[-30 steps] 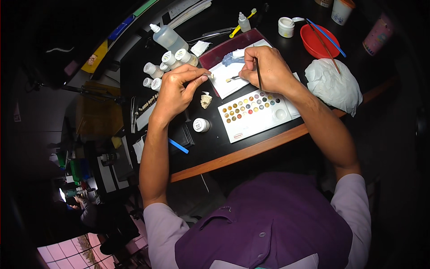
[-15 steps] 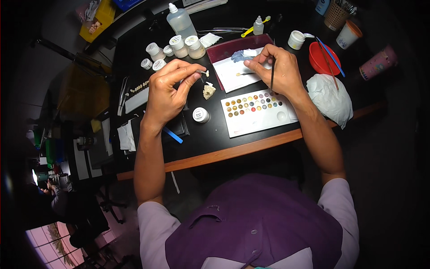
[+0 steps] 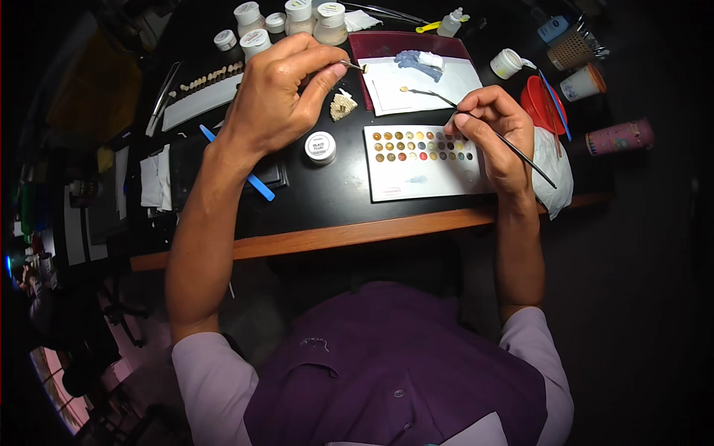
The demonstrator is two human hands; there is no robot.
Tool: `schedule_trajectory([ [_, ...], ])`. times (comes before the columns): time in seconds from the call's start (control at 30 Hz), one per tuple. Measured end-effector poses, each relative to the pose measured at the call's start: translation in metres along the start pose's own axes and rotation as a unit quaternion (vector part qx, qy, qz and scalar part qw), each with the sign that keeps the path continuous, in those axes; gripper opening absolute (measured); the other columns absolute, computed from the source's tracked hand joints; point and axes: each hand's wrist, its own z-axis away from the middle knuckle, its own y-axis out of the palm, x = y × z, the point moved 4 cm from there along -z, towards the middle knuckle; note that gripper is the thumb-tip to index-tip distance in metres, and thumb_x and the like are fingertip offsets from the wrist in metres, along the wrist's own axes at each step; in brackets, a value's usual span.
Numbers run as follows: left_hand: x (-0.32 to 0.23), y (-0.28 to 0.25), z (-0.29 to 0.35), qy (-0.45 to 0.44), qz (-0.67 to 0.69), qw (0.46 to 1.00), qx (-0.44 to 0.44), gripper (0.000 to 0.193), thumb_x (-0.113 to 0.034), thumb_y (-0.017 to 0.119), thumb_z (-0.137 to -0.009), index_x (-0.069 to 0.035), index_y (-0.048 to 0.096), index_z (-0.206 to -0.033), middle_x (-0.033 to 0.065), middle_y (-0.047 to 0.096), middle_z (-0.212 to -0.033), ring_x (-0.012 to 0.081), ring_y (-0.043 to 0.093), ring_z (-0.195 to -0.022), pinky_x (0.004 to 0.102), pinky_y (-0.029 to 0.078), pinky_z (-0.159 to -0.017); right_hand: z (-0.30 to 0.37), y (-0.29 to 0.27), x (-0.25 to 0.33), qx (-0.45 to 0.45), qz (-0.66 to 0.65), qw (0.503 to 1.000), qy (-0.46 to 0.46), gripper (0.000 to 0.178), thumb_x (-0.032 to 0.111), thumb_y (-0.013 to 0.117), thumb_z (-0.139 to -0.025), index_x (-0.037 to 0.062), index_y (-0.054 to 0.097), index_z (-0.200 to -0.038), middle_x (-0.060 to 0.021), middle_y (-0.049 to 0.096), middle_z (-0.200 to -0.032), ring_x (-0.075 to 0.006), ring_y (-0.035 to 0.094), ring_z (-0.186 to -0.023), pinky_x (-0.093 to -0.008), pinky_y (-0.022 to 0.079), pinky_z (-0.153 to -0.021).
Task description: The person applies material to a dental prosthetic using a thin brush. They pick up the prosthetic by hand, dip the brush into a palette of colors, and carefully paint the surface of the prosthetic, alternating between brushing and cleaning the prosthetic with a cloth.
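Observation:
My left hand [image 3: 286, 89] pinches slim metal tweezers [image 3: 352, 65], mostly hidden by the fingers. A tiny yellowish tooth crown [image 3: 365, 68] is at their tip, beside the white paper pad [image 3: 387, 102]. My right hand [image 3: 500, 134] holds a thin dark paintbrush [image 3: 524, 155] slantwise over the white paint palette [image 3: 394, 187], which has rows of coloured dabs. Past the fingers the brush lines up with a dark stem ending in a tan blob [image 3: 404, 89] on the pad; I cannot tell where the brush ends. Below my left hand sits a toothed cream model piece [image 3: 343, 108].
A white-lidded jar [image 3: 320, 149] stands left of the palette, near a blue stick [image 3: 260, 187]. Several jars [image 3: 330, 26] line the back. At right are a red bowl [image 3: 532, 104], a white bundle [image 3: 550, 167] and a pink tumbler [image 3: 619, 138]. Tooth samples [image 3: 212, 76] lie at left.
My right hand has come down and right, and its brush has swung from near upright to slanting. My left hand with the tweezers is farther up in view. The whole view has shifted.

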Motion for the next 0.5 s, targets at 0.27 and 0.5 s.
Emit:
schedule_trajectory([
  [0.27, -0.011, 0.002, 0.001, 0.059, -0.007, 0.998, -0.025, 0.013, -0.004, 0.069, -0.098, 0.000, 0.077, -0.107, 0.0071, 0.068, -0.087, 0.0159, 0.065, -0.077, 0.0300, 0.050, -0.068, 0.079, -0.038, -0.016, -0.194, -0.017, 0.981, -0.010, 0.020, 0.011, 0.055, -0.097, -0.0049, 0.063, -0.107, -0.0157, 0.073, -0.079, -0.0146, 0.064, -0.072, -0.0275, 0.048, -0.074],
  [0.5, -0.009, 0.001, 0.003, 0.061, -0.010, 0.998, -0.027, 0.013, -0.004, 0.069, -0.098, -0.001, 0.078, -0.107, 0.0067, 0.068, -0.086, 0.0149, 0.065, -0.076, 0.0289, 0.050, -0.066, 0.085, -0.034, -0.018, -0.184, -0.028, 0.982, -0.024, 0.019, 0.010, 0.054, -0.097, -0.0047, 0.063, -0.106, -0.0150, 0.072, -0.077, -0.0156, 0.065, -0.072, -0.0273, 0.047, -0.072],
])
